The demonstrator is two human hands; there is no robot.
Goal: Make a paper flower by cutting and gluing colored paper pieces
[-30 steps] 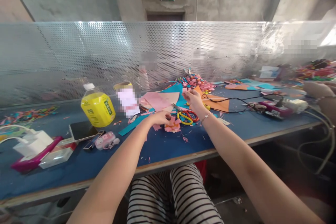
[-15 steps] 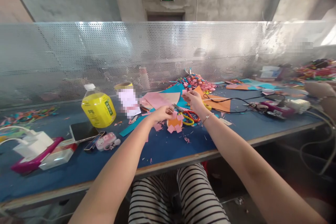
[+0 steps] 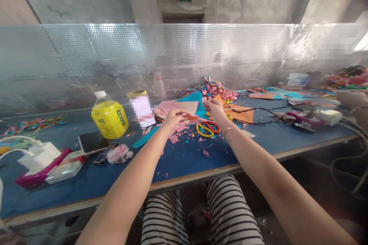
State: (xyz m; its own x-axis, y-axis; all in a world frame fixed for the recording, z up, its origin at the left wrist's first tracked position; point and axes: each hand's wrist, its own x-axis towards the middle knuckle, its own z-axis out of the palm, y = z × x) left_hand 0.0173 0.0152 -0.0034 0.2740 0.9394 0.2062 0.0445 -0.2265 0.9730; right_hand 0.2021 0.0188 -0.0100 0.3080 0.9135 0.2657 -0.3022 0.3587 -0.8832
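My left hand point(image 3: 171, 118) is closed in a pinch on a pink and orange paper flower point(image 3: 188, 116), held just above the blue table point(image 3: 184, 157). My right hand point(image 3: 215, 109) is beside it, fingers pinched on a small pink paper piece point(image 3: 204, 100). Scissors point(image 3: 206, 127) with yellow and red handles lie on the table under my right wrist. Pink paper scraps point(image 3: 184, 134) are scattered below my hands.
A yellow bottle point(image 3: 109, 117), a phone point(image 3: 92, 142), a small pink case point(image 3: 118, 154) and a magenta tool point(image 3: 40, 170) lie at the left. Coloured paper sheets point(image 3: 238, 113), a black cable and a glue gun point(image 3: 301, 120) lie at the right. A perforated metal screen point(image 3: 86, 61) backs the table. Another person's arm point(image 3: 355, 101) is at far right.
My left hand has lifted the paper flower off the table and brought it up toward my right hand. The right hand has barely moved.
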